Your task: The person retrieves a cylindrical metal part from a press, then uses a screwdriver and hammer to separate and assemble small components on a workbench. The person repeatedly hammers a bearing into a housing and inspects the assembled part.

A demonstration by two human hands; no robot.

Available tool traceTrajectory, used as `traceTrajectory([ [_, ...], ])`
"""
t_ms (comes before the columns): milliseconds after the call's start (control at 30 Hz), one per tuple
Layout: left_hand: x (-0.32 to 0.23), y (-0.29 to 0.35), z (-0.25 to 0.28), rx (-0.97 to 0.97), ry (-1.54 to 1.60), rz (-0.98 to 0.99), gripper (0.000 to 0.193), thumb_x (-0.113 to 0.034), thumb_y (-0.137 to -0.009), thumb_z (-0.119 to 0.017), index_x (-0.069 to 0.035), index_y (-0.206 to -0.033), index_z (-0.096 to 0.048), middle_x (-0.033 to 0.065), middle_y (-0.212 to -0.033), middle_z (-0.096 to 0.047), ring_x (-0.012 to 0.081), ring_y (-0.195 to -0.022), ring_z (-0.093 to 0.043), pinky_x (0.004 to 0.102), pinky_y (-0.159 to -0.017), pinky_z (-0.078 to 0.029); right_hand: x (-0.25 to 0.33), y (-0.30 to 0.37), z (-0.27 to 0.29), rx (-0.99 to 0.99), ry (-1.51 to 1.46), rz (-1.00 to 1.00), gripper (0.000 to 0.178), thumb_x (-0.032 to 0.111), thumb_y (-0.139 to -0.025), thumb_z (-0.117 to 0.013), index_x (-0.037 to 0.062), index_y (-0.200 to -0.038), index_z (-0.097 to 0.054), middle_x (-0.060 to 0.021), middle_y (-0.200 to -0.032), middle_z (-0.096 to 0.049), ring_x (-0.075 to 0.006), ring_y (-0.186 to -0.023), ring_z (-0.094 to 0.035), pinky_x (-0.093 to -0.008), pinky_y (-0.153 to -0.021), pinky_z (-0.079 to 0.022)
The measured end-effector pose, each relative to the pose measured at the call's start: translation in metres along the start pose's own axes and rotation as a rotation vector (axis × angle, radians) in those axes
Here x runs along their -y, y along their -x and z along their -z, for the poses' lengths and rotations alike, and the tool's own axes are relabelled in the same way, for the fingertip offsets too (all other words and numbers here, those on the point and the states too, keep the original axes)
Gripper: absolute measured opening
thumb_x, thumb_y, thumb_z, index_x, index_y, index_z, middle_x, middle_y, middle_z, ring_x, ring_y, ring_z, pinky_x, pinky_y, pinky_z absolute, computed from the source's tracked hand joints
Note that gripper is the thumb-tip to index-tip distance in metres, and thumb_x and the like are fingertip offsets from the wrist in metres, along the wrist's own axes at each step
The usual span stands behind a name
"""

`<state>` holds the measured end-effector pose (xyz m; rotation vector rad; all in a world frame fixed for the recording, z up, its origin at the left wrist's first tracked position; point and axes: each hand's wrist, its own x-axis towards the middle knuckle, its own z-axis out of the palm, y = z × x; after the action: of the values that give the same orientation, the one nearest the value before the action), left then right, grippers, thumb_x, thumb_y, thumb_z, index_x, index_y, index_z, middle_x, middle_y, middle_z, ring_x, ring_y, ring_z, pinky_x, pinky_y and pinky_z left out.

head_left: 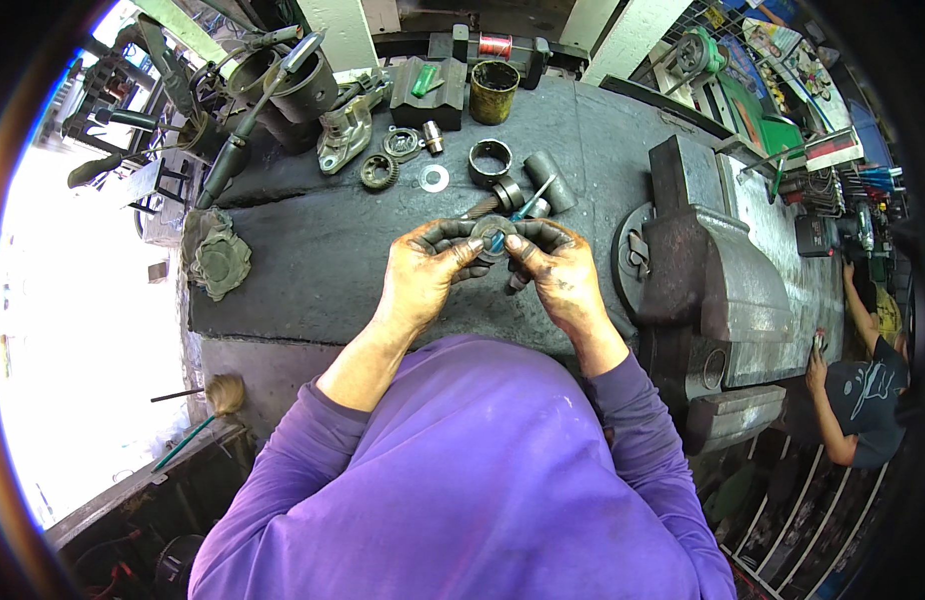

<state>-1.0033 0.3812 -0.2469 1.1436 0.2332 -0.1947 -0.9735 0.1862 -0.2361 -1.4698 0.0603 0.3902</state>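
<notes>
Between my two hands is a small round metal ring (pixel 495 226), with something blue showing in its middle. My left hand (pixel 428 262) pinches its left side and my right hand (pixel 561 268) pinches its right side, thumbs on top. Dark grime covers the fingers. Just beyond my hands lie a screwdriver (pixel 535 197) and a shaft-like metal part (pixel 491 201), partly hidden by my fingers. Near them are a grey metal cylinder (pixel 553 180), a wide dark ring (pixel 490 150), a flat pale washer (pixel 424 178) and a toothed gear ring (pixel 380 183).
A large bench vise (pixel 718 265) stands at the right. Farther back are a cast metal housing (pixel 345 135), a stained can (pixel 494 108) and a dark block (pixel 413 108) with a green item on it. A crumpled cloth (pixel 218 255) lies left. Another person (pixel 863 400) works at far right.
</notes>
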Motion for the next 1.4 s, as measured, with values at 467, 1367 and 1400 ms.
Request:
traceTrajectory([
  [467,-0.007,0.005,-0.005,-0.035,-0.167,-0.131,0.024,-0.004,-0.095,-0.077,0.008,-0.114,-0.07,0.0123,-0.097,-0.076,0.0166,-0.087,-0.074,0.0308,-0.08,-0.062,-0.006,0.002,-0.002,-0.005,-0.05,0.079,0.017,0.013,-0.097,-0.078,-0.001,-0.106,-0.071,-0.0043,-0.084,-0.069,-0.0101,-0.069,-0.061,-0.0266,-0.062,-0.054],
  [1367,-0.003,-0.011,0.006,0.045,0.126,0.171,0.015,-0.007,-0.101,-0.068,0.002,-0.112,-0.067,0.0119,-0.1,-0.075,0.0223,-0.087,-0.077,0.0365,-0.076,-0.066,0.004,-0.002,-0.005,-0.072,-0.212,-0.206,0.013,0.014,-0.097,-0.077,0.0028,-0.095,-0.07,0.0003,-0.075,-0.064,-0.0076,-0.061,-0.054,-0.0236,-0.054,-0.043],
  [1400,-0.003,-0.011,0.006,0.03,0.124,0.201,0.015,-0.007,-0.102,-0.065,0.002,-0.114,-0.066,0.0134,-0.102,-0.076,0.0233,-0.088,-0.077,0.0364,-0.076,-0.066,0.005,-0.003,-0.005,-0.082,-0.206,-0.231,0.012,0.013,-0.097,-0.076,0.0036,-0.093,-0.069,0.0,-0.075,-0.064,-0.008,-0.06,-0.055,-0.0231,-0.052,-0.044],
])
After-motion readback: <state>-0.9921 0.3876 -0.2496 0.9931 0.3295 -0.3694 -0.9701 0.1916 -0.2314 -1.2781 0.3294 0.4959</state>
